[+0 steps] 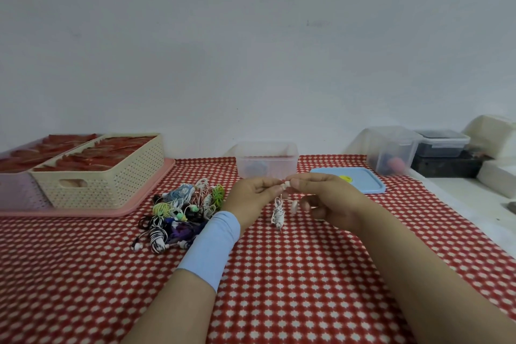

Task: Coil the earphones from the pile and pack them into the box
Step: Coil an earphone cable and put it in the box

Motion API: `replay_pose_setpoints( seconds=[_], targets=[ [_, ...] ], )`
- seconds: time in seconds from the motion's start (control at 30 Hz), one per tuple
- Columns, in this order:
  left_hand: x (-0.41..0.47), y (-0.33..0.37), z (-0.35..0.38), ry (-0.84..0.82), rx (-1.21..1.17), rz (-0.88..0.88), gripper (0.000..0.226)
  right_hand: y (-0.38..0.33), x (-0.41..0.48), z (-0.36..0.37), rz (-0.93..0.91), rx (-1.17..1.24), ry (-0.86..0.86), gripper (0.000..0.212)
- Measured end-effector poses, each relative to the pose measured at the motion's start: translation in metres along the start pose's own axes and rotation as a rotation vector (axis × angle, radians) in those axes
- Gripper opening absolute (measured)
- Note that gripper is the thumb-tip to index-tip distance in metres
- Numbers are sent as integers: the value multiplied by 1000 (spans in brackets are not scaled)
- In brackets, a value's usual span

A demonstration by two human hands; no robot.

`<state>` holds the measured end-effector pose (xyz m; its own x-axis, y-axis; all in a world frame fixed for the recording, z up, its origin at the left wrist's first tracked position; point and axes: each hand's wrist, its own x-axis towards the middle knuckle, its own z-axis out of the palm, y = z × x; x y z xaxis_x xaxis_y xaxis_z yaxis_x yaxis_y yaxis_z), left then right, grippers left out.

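I am pinching the top of a white earphone between my left hand and right hand, fingertips closed on it. Its wound bundle is hanging with its long axis vertical, pointing down at the desk, between the pile and my right hand, in front of the box.

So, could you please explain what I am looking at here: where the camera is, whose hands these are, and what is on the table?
There is no machine: a person wears one camera on the head, looking down at their hands. The left hand and right hand both pinch white earphones, whose bundled cord hangs below, above the red checked tablecloth. To the left lies the pile of coloured earphones; behind are the clear box, a blue lid and a cream basket.
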<state>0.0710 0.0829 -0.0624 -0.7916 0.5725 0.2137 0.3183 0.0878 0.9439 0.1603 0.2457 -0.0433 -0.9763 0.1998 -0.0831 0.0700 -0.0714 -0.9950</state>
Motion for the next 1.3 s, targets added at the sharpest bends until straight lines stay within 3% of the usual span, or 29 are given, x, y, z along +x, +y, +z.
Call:
replay_pose_setpoints(
  seconds=[0.53, 0.63, 0.83, 1.07, 1.3],
  targets=[
    [-3, -4, 0, -125, -153, 0, 15, -1, -1, -4, 47, -41, -78, 20],
    [-2, -5, -2, -122, -120, 4, 10, 0, -1, -3, 33, -94, -58, 25],
    [-2, -3, -5, -134, 2, 0, 10, 0, -2, -3, 57, -139, -5, 12],
    [2, -3, 0, -46, -130, -24, 13, -3, -5, 3, -95, -117, 82, 14],
    [5, -8, -1, -45, -79, -60, 16, -6, -12, 1, -221, -394, 67, 14]
  ],
)
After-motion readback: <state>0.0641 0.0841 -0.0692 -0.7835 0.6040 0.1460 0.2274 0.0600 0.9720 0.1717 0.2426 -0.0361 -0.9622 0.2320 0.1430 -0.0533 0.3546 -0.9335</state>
